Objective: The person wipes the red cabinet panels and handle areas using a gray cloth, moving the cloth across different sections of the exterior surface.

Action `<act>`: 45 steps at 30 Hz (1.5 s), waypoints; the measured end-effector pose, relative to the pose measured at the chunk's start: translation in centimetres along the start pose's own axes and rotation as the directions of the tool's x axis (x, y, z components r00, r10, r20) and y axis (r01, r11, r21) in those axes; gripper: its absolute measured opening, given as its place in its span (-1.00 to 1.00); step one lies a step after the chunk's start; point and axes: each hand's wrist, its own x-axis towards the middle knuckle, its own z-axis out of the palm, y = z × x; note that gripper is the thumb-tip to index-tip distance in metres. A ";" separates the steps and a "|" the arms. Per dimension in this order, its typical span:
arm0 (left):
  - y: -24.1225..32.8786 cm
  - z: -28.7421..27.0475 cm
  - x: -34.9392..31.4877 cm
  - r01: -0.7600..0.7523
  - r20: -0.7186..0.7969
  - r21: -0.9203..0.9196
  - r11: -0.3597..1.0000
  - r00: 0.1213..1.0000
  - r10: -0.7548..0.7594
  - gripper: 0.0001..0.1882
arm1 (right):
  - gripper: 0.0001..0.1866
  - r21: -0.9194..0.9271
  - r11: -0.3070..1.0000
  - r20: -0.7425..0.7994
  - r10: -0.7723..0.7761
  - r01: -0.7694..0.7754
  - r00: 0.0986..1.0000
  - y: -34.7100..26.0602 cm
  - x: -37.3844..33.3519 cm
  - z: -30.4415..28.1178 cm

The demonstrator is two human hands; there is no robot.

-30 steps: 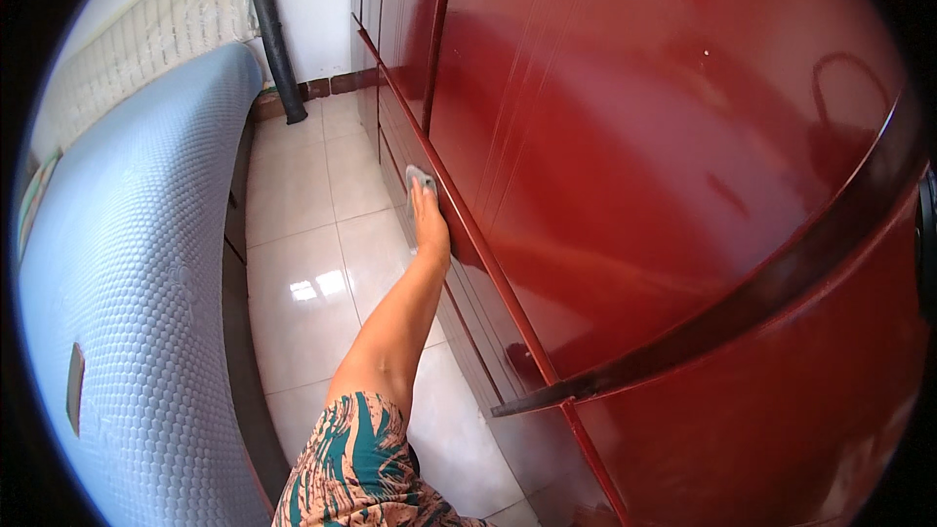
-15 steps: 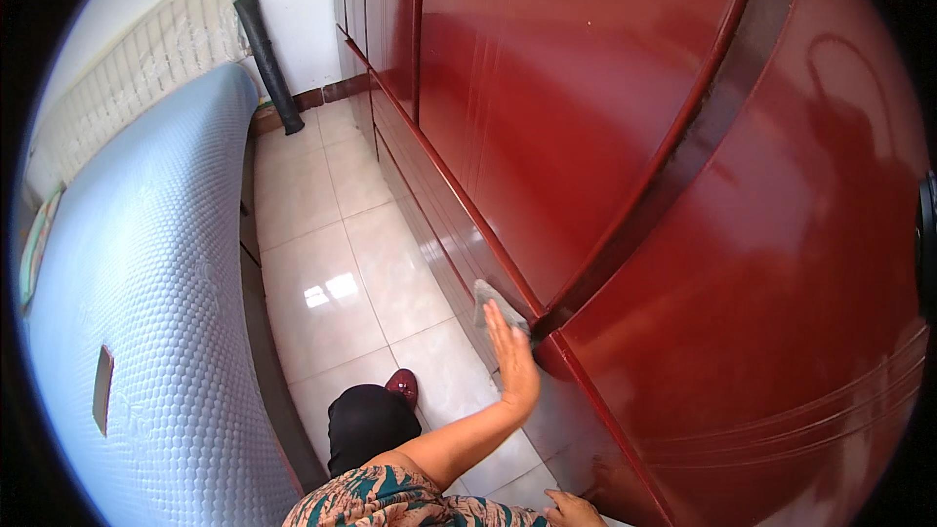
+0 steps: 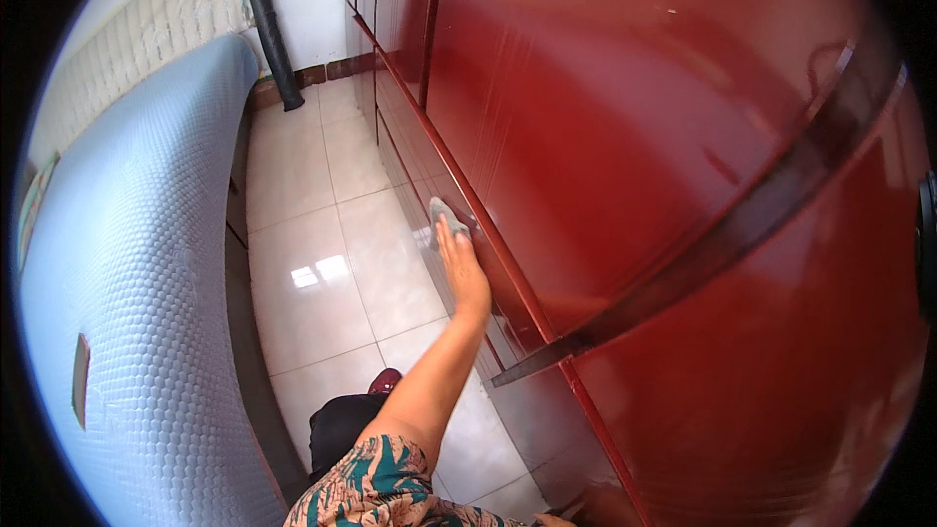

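My left hand (image 3: 463, 263) lies stretched out over a grey cloth (image 3: 445, 221), pressing it flat against the lower panel of a glossy dark red cabinet (image 3: 576, 166). The cloth shows past the fingertips; the palm and fingers cover the rest. It sits just under the raised red trim (image 3: 483, 215) that runs along the cabinet. At the bottom edge of the picture, close to the cabinet's base, a small part of my right hand (image 3: 554, 520) shows. Its fingers are mostly cut off.
A bed with a light blue quilted mattress (image 3: 146, 234) and pale headboard (image 3: 161, 15) stands on the left, a small flat dark piece (image 3: 80, 381) on it. Shiny floor tiles (image 3: 312, 303) run between bed and cabinet. A black roll (image 3: 271, 34) leans at the far wall.
My left hand and the cloth have slid farther along the lower panel, away from the cabinet's dark upright joint. My left arm is straighter. Less of my right hand shows. The view has shifted.
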 end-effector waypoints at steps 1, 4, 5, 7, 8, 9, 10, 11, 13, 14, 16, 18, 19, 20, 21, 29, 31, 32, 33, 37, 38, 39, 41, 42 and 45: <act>-1.4 -0.2 1.8 0.014 -0.012 0.031 0.999 1.000 -0.013 -0.40 | -0.58 0.056 0.998 0.000 -0.044 0.043 0.999 1.7 0.7 1.4; -6.3 -1.5 6.4 0.068 -0.031 0.091 0.994 0.997 -0.065 -0.39 | -0.60 0.377 0.917 0.184 0.061 -0.128 0.981 4.4 1.9 3.2; -7.6 -2.1 7.7 0.086 -0.024 0.089 0.992 0.996 -0.085 -0.39 | -0.61 0.446 0.877 0.200 0.097 -0.179 0.975 5.3 2.2 4.0; -10.0 -2.4 8.9 0.138 -0.001 0.076 0.988 0.990 -0.139 -0.38 | -0.61 0.411 0.890 0.200 0.124 -0.198 0.972 5.3 2.3 2.6; -10.7 -2.4 8.7 0.217 0.049 -0.025 0.976 0.975 -0.215 -0.38 | -0.61 0.390 0.898 0.188 0.139 -0.203 0.972 5.2 2.4 1.4; -10.5 -1.6 8.0 0.302 0.118 -0.129 0.945 0.950 -0.288 -0.37 | -0.61 0.379 0.899 0.170 0.165 -0.218 0.972 5.3 2.2 0.2; -10.6 -3.0 7.8 0.378 0.161 -0.202 0.904 0.923 -0.350 -0.37 | -0.60 0.361 0.906 0.182 0.165 -0.222 0.969 5.1 2.3 -0.7; -13.4 -4.2 7.5 0.385 0.150 -0.183 0.905 0.920 -0.362 -0.38 | -0.60 0.342 0.914 0.192 0.161 -0.220 0.968 4.9 2.4 -1.6; -15.2 -4.0 6.1 0.324 0.006 -0.064 0.944 0.946 -0.324 -0.39 | -0.59 0.309 0.930 0.180 0.151 -0.201 0.972 4.6 2.9 -3.1; -15.6 -3.5 4.8 0.251 -0.095 0.130 0.959 0.966 -0.240 -0.40 | -0.59 0.289 0.938 0.175 0.145 -0.191 0.974 4.6 3.1 -3.7; -14.8 -2.5 2.0 0.260 -0.086 0.035 0.965 0.963 -0.257 -0.40 | -0.58 0.260 0.948 0.148 0.149 -0.184 0.978 4.5 3.1 -4.8; -13.1 -2.3 -1.4 0.258 -0.075 0.037 0.965 0.964 -0.255 -0.41 | -0.58 0.224 0.961 0.126 0.138 -0.163 0.982 4.2 3.1 -5.6; -12.2 -2.4 -3.3 0.282 -0.068 0.013 0.959 0.957 -0.280 -0.41 | -0.57 0.201 0.969 0.117 0.121 -0.143 0.986 3.9 3.2 -5.7; -11.2 -2.5 -5.5 0.309 -0.061 -0.009 0.951 0.949 -0.309 -0.41 | -0.57 0.169 0.979 0.109 0.100 -0.118 0.989 3.6 3.2 -5.5; -9.9 -2.5 -7.8 0.332 -0.049 0.018 0.943 0.942 -0.331 -0.41 | -0.57 0.133 0.987 0.100 0.076 -0.089 0.992 3.4 3.0 -5.1; -3.5 -2.3 -18.8 0.615 -0.037 0.055 0.787 0.788 -0.614 -0.38 | -0.53 -0.025 0.998 0.065 -0.057 0.059 0.996 0.2 2.3 -0.2; -4.1 -2.3 -18.1 0.608 -0.044 0.066 0.791 0.794 -0.607 -0.38 | -0.53 0.007 1.000 0.070 -0.026 0.025 0.997 -0.4 1.8 -0.6; -5.6 -2.3 -17.4 0.584 -0.035 0.040 0.811 0.812 -0.583 -0.38 | -0.54 0.013 1.000 0.079 0.001 -0.002 0.997 -1.2 1.5 -1.3; -7.5 -2.9 -16.4 0.557 -0.038 0.015 0.831 0.830 -0.556 -0.38 | -0.54 0.015 1.000 0.095 0.020 -0.021 0.995 -1.7 1.3 -1.8; -16.7 -3.4 -10.8 0.591 -0.062 -0.104 0.800 0.799 -0.598 -0.37 | -0.54 0.044 0.999 0.159 -0.007 0.000 0.987 2.0 1.9 0.1; -18.6 -3.8 -9.1 0.596 -0.046 -0.203 0.777 0.786 -0.616 -0.37 | -0.55 0.088 0.996 0.164 0.010 -0.025 0.986 2.4 2.2 -0.4; -19.8 -4.0 -7.3 0.597 -0.039 -0.230 0.769 0.784 -0.620 -0.38 | -0.56 0.129 0.990 0.169 0.034 -0.056 0.985 2.7 2.4 -0.9; -20.9 -4.2 -3.5 0.570 -0.036 -0.271 0.776 0.800 -0.599 -0.38 | -0.57 0.208 0.970 0.184 0.089 -0.127 0.979 2.9 2.7 -2.5; -20.9 -4.2 -1.8 0.542 -0.039 -0.287 0.790 0.817 -0.575 -0.38 | -0.58 0.243 0.956 0.190 0.116 -0.162 0.975 3.0 2.8 -3.0; -19.2 -4.5 2.8 0.627 0.098 -0.320 0.710 0.768 -0.633 -0.36 | -0.60 0.331 0.907 0.206 0.199 -0.260 0.958 3.2 2.9 -4.1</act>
